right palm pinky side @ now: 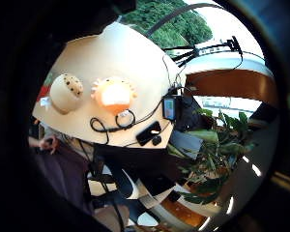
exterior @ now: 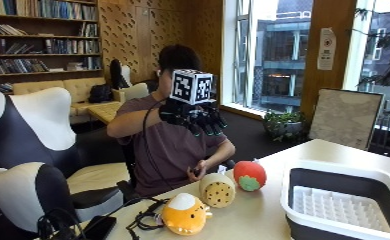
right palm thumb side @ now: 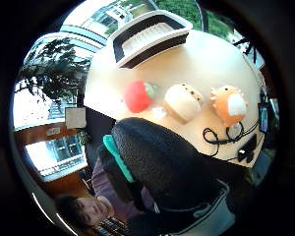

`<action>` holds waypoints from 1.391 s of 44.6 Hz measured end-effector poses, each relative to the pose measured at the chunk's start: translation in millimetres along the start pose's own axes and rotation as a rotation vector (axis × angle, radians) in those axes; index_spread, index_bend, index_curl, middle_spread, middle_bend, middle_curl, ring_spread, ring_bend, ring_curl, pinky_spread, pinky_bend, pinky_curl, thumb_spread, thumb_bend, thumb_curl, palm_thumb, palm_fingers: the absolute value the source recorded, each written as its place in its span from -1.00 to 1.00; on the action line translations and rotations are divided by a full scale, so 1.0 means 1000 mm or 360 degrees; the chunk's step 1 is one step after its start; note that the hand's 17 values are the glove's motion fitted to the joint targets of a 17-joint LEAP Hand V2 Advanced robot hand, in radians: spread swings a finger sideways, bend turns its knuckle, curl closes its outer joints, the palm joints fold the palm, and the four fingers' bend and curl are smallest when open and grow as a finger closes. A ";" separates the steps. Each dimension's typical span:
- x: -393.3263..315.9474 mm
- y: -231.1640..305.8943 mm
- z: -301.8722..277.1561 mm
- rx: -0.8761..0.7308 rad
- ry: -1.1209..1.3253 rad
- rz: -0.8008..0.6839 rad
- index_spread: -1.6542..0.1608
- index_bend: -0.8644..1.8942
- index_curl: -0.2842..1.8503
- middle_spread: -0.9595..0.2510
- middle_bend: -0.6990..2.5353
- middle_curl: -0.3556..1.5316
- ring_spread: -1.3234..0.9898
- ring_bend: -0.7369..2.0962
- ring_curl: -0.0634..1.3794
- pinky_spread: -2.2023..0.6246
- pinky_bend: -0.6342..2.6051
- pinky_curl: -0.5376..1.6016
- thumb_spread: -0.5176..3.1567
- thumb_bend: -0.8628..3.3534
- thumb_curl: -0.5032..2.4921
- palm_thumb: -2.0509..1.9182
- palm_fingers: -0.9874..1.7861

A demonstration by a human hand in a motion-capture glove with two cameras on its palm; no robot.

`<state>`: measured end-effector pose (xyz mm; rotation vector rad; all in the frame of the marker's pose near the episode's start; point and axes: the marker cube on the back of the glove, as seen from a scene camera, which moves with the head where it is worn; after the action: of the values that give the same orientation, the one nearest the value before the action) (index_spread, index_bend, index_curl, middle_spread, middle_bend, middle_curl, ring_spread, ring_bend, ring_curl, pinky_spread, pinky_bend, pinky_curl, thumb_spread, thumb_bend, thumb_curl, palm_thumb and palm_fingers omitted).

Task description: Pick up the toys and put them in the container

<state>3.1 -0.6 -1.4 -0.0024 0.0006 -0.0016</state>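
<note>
gloved right hand (exterior: 198,117) raised above worktop (exterior: 268,210), fingers relaxed, holding nothing. strawberry toy (exterior: 249,175), cookie plush (exterior: 217,190), orange plush (exterior: 184,214) in row on worktop; container (exterior: 345,202) at 3 o'clock of strawberry, within reach.

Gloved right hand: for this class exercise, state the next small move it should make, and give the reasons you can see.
Probably lower the gloved right hand toward the red strawberry toy. The hand is raised above the table, holding nothing, and all three toys lie there outside the container. The strawberry lies nearest the container, so starting there seems sensible.
</note>
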 end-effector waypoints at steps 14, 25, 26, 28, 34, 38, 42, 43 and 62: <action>0.030 -0.002 -0.007 -0.0048 -0.0034 0.0111 0.61 -0.32 -0.69 0.55 -0.40 -0.44 0.13 -0.21 -0.75 0.57 -0.21 -0.29 -0.21 -0.64 -0.65 -0.05 -0.32; 0.052 -0.008 0.003 -0.0112 -0.0017 0.0194 0.59 -0.31 -0.65 0.52 -0.39 -0.37 0.13 -0.18 -0.70 0.57 -0.18 -0.25 -0.14 -0.63 -0.63 -0.04 -0.36; 0.054 -0.009 0.006 -0.0122 -0.0019 0.0203 0.59 -0.31 -0.65 0.52 -0.40 -0.37 0.13 -0.18 -0.69 0.57 -0.17 -0.25 -0.14 -0.63 -0.63 -0.04 -0.36; 0.059 -0.012 0.013 -0.0139 -0.0024 0.0218 0.59 -0.31 -0.64 0.52 -0.40 -0.36 0.13 -0.18 -0.68 0.57 -0.17 -0.24 -0.13 -0.63 -0.63 -0.04 -0.36; 0.076 -0.028 0.047 -0.0200 -0.0045 0.0267 0.58 -0.30 -0.63 0.52 -0.41 -0.34 0.13 -0.17 -0.66 0.57 -0.16 -0.23 -0.12 -0.63 -0.62 -0.04 -0.37; 0.088 -0.040 0.086 -0.0333 -0.0065 0.0313 0.57 -0.30 -0.62 0.49 -0.44 -0.33 0.12 -0.17 -0.65 0.58 -0.14 -0.21 -0.11 -0.63 -0.62 -0.03 -0.37; 0.096 -0.049 0.129 -0.0498 -0.0088 0.0349 0.55 -0.31 -0.62 0.47 -0.47 -0.34 0.13 -0.18 -0.65 0.58 -0.10 -0.20 -0.09 -0.61 -0.60 0.00 -0.41; 0.097 -0.051 0.139 -0.0540 -0.0091 0.0357 0.55 -0.31 -0.62 0.48 -0.47 -0.34 0.13 -0.18 -0.65 0.58 -0.09 -0.19 -0.08 -0.61 -0.59 0.01 -0.42; 0.096 -0.081 0.213 -0.0141 -0.0245 0.0362 0.52 -0.27 -0.64 0.43 -0.37 -0.34 -0.01 0.20 -0.49 0.41 0.05 -0.18 -0.01 -0.50 -0.45 0.25 0.22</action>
<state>99.2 -81.1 212.0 -0.0912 -0.1527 0.2262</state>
